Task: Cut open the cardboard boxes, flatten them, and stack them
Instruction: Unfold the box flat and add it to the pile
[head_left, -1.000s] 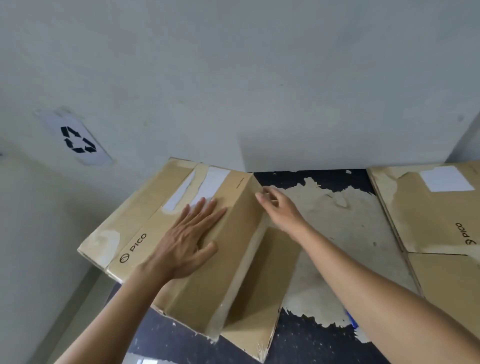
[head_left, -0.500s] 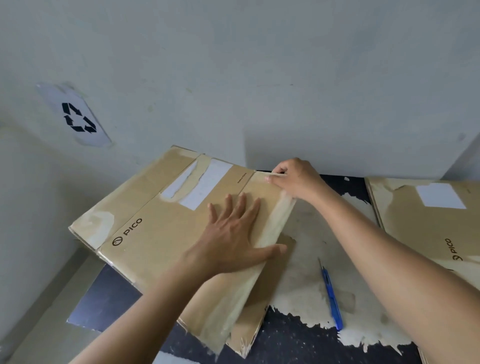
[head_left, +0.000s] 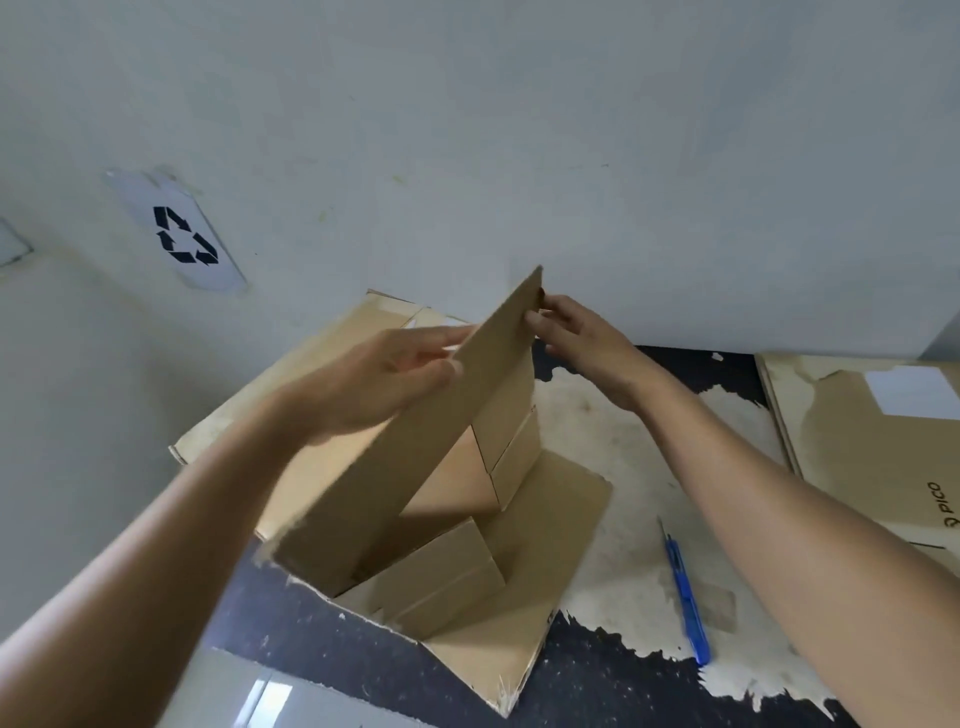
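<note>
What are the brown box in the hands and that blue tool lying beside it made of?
The box looks like plain brown cardboard, matte: stiff flat panels, creased folds, a frayed torn edge. The blue tool seems smooth plastic with a slight sheen; its thin pale tip is probably a metal blade, though too small to tell.

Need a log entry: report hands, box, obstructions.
Left hand and right hand grip cardboard box by its raised panel. Not yet flat. Blue cutter lies clear.

The left hand (head_left: 384, 374) and right hand (head_left: 576, 338) are bare, and both forearms show bare throughout.
</note>
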